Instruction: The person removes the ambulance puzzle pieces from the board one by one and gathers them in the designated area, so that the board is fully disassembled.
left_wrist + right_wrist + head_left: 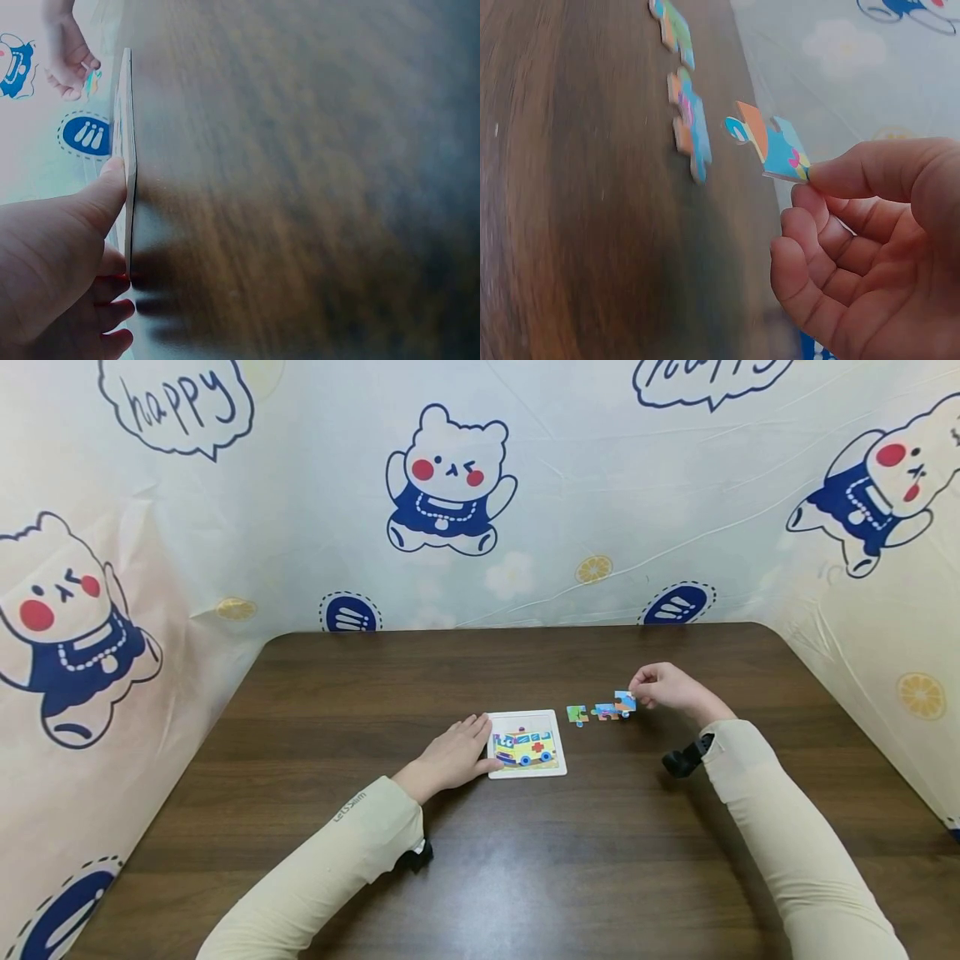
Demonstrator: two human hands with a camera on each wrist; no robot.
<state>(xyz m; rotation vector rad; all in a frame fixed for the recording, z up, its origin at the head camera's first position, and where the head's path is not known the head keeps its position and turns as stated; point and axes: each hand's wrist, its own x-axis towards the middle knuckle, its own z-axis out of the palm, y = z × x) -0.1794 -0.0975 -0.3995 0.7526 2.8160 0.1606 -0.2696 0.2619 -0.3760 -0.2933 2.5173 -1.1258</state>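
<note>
A white-framed picture puzzle tray with a yellow ambulance picture lies flat on the table. My left hand rests at its left edge, fingers stretched along the side and thumb at the near corner. To the tray's right, my right hand pinches a jigsaw piece between thumb and fingertip, raised above the table. The piece is blue and orange with a pink and yellow mark. Beneath and left of it in the head view lie a blue, pink and orange piece and a green one.
The dark wooden table has rounded far corners. Behind and beside it hangs a pale sheet printed with cartoon bears, lemon slices and "happy" bubbles. Each wrist carries a black strapped device, such as the right one.
</note>
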